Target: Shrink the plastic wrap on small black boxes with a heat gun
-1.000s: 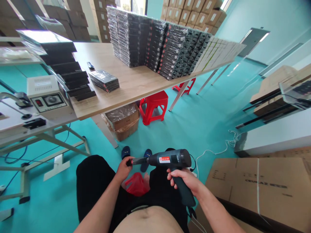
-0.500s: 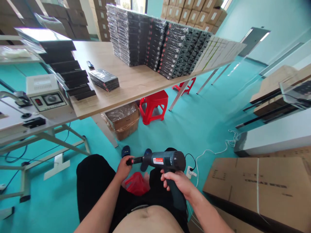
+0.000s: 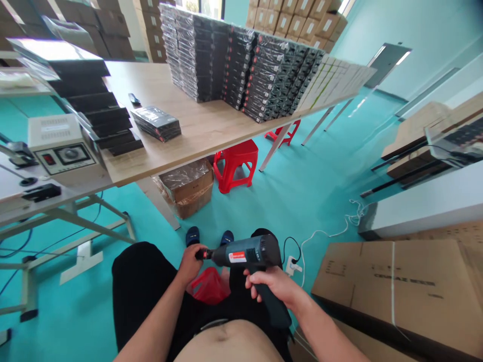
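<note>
My right hand (image 3: 269,284) is wrapped round the handle of a dark blue heat gun (image 3: 251,252) with a red-and-white label. Its barrel lies across my lap and points left. In front of the nozzle, my left hand (image 3: 189,262) pinches a small black object with a red mark (image 3: 204,254). I cannot make out what kind of thing it is, nor whether the nozzle touches it. A black cord (image 3: 290,243) runs from behind the gun to a white power strip (image 3: 291,265) on the floor.
Ahead, a wooden table (image 3: 151,161) bears tall stacks of film-wrapped black boxes (image 3: 199,60) and a small wrapped pile (image 3: 156,122). A beige control unit (image 3: 60,146) stands left. Cartons (image 3: 377,276) are close on my right. A red stool (image 3: 237,163) and open carton (image 3: 192,188) sit below.
The heat gun has shifted slightly left, its nozzle closer to the small black object. My view has turned a little, so the surroundings sit further left.
</note>
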### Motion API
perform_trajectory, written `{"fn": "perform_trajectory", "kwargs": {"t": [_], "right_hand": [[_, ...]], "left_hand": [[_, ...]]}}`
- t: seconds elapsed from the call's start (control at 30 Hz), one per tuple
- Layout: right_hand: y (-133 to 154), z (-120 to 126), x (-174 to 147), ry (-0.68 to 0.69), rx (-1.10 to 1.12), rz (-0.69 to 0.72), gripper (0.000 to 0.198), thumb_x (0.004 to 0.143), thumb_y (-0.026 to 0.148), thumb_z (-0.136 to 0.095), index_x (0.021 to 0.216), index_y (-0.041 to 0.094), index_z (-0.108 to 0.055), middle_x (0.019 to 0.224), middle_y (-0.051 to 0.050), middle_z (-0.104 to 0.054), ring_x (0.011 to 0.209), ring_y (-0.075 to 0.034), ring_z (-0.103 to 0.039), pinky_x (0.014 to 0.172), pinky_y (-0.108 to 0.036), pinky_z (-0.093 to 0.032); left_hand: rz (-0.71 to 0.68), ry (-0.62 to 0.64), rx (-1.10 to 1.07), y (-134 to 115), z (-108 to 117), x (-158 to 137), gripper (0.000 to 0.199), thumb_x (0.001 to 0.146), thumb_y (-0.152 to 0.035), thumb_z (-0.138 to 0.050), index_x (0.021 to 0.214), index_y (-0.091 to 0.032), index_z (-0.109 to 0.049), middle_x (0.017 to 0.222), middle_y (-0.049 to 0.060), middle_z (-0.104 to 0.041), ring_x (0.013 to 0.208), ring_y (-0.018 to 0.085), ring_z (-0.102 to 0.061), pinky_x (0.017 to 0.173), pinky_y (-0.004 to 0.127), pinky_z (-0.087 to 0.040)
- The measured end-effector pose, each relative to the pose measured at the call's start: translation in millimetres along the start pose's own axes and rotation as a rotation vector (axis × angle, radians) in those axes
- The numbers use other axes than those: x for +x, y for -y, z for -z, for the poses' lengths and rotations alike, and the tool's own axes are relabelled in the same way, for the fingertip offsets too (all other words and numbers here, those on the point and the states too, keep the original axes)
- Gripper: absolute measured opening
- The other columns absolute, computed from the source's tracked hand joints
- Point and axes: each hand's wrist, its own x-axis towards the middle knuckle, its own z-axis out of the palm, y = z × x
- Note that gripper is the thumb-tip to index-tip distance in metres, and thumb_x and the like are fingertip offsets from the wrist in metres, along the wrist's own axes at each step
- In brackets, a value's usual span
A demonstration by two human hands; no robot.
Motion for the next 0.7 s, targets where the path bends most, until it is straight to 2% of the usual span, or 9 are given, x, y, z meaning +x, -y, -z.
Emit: {"fn": "perform_trajectory", "kwargs": {"t": [0.07,0.2,0.33,0.5,0.63,0.7], "right_hand": [[0.6,0.1,-1.1,0.04,0.006,0.039,0.031,0.069,0.027,-0.065,0.095,0.01,-0.069,0.075,-0.007,-0.07,0.057,-0.015,-0.062,0.051,-0.025,-0.048],[1.2,-5.5,-0.1,-0.045,-0.032,0.064,0.029,0.07,0.026,-0.064,0.093,0.01,-0.069,0.072,-0.006,-0.069,0.055,-0.014,-0.061,0.051,-0.026,-0.048],[0.4,-10.8,1.4,0.05,-0.067,0.051,0.03,0.067,0.025,-0.066,0.092,0.01,-0.07,0.07,-0.005,-0.069,0.054,-0.014,-0.06,0.05,-0.027,-0.047],[1.8,-12.2,1.2,-0.059,-0.108,0.088,0.026,0.069,0.026,-0.064,0.089,0.011,-0.07,0.06,-0.002,-0.064,0.053,-0.014,-0.058,0.05,-0.026,-0.047],[2.3,-17.6,0.4,0.051,-0.136,0.085,0.024,0.066,0.023,-0.066,0.086,0.011,-0.07,0.063,-0.002,-0.065,0.052,-0.014,-0.058,0.049,-0.025,-0.045],[2.4,-20.9,1.7,0.017,-0.135,0.125,0.022,0.068,0.024,-0.065,0.086,0.012,-0.07,0.059,-0.001,-0.064,0.053,-0.014,-0.058,0.05,-0.025,-0.046]], "left_hand": [[0.002,-0.008,0.026,-0.4,-1.3,-0.2,0.043,0.062,-0.001,-0.053,0.096,-0.021,-0.067,0.102,0.005,-0.068,0.102,0.022,-0.059,0.096,0.041,-0.041],[0.004,0.003,0.047,-3.6,-2.5,0.3,0.041,0.063,-0.001,-0.053,0.096,-0.022,-0.068,0.102,0.005,-0.068,0.102,0.022,-0.06,0.096,0.041,-0.041],[0.025,0.023,0.051,-4.1,-1.3,1.3,0.042,0.062,-0.001,-0.054,0.096,-0.021,-0.069,0.102,0.005,-0.069,0.102,0.023,-0.06,0.096,0.041,-0.041],[0.032,0.023,0.066,-2.1,-1.5,0.6,0.044,0.06,0.0,-0.053,0.095,-0.022,-0.069,0.101,0.004,-0.069,0.103,0.023,-0.06,0.096,0.041,-0.041],[0.029,0.037,0.099,-2.4,-2.3,-0.7,0.042,0.061,-0.001,-0.053,0.094,-0.022,-0.069,0.101,0.005,-0.069,0.102,0.024,-0.059,0.096,0.042,-0.041],[0.03,0.022,0.093,-1.6,-3.0,-0.8,0.041,0.06,-0.001,-0.053,0.092,-0.021,-0.069,0.1,0.005,-0.07,0.101,0.024,-0.06,0.095,0.042,-0.041]]}}
